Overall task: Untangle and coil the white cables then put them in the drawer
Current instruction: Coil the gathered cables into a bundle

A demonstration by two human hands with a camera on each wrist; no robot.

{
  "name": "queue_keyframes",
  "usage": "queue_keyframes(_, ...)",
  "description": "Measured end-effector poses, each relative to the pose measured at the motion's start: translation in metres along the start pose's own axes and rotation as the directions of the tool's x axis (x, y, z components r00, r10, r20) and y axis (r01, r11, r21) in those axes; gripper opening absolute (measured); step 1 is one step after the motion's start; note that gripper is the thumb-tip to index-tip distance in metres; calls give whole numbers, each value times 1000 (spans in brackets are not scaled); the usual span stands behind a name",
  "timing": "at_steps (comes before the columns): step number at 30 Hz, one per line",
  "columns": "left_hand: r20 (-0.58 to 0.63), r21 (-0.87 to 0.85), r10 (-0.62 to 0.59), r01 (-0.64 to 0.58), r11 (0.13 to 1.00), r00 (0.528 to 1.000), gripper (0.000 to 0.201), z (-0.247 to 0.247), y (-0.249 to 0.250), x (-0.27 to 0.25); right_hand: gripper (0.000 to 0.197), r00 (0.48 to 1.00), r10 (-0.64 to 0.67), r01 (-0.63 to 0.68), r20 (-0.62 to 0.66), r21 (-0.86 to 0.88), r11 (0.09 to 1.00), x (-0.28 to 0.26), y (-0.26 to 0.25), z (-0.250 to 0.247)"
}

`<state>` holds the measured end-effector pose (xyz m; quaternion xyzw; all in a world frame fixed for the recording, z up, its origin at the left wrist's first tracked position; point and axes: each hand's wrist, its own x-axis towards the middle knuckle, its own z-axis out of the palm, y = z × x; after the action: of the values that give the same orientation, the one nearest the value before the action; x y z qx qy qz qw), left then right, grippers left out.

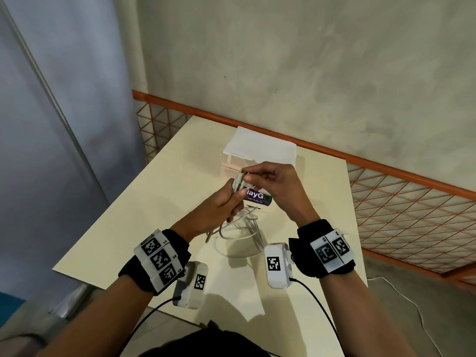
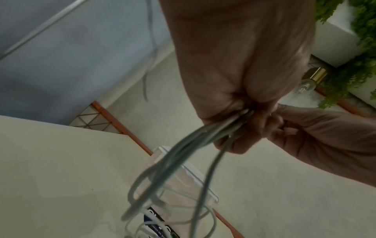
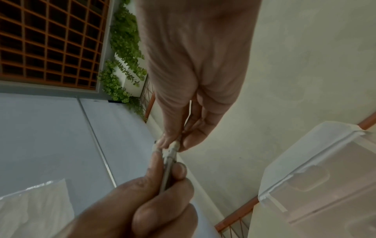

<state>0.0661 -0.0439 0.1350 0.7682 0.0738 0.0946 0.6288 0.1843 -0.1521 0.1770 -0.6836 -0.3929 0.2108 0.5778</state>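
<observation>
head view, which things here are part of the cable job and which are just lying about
Part of the job:
- thin white cables, bundle gripped by left hand, ends pinched by right hand
- translucent white plastic drawer box

Lying about:
- purple labelled packet on the cream square table
- white folded paper sheet atop the box

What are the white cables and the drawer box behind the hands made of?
The white cables look like soft rubbery plastic: smooth and bending in loose loops. Their plug tips look like shiny metal, though blurred. The drawer box seems to be cloudy see-through plastic with glossy edges.
</observation>
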Motion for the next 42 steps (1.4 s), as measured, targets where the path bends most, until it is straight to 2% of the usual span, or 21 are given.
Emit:
queue_keyframes(3,-20,57,-10,11,998,1000,9,2,-4,2,12,999,-11,10,-31,-23,1000,-1,-2,-3)
queue_keyframes(8,-41,183,7,1,983,999,17,4,-5,5,13,999,-21,20,-45,-31,999,-1,1,-3)
queue_keyframes(10,-59,118,2,5,993,998,19,5,-2,3,10,1000,5,-4,-27,41,999,-2,2,-4)
queue_keyframes(14,-127,-83,-21,10,997,992,38,6,5,-2,5,999,40,-42,19,171,984,-5,1,-10)
queue_keyframes(21,-233,-5,35,-37,999,972,32,4,4,3,8,998,39,-48,45,214,976,-3,-1,-7)
queue_keyframes(27,-186,37,-6,14,999,983,37,4,3,4,10,1000,30,-31,9,179,983,-2,-1,-5)
queue_keyframes(30,-89,-39,-27,23,999,996,31,7,5,0,10,1000,28,-27,-3,167,986,-2,-1,-5)
queue_keyframes(33,-18,-160,-29,26,987,999,24,8,8,-2,12,999,44,-46,13,231,972,-3,-1,-6)
queue_keyframes(36,-8,-158,-10,9,987,1000,22,5,10,-2,22,999,41,-48,33,272,961,-7,2,-7)
queue_keyframes(39,-5,-103,5,-6,995,1000,20,4,7,-2,25,999,32,-36,18,239,970,-8,4,-5)
queue_keyframes(42,-22,-100,-36,33,994,999,30,4,5,-2,26,1000,28,-26,-6,233,972,-6,3,-4)
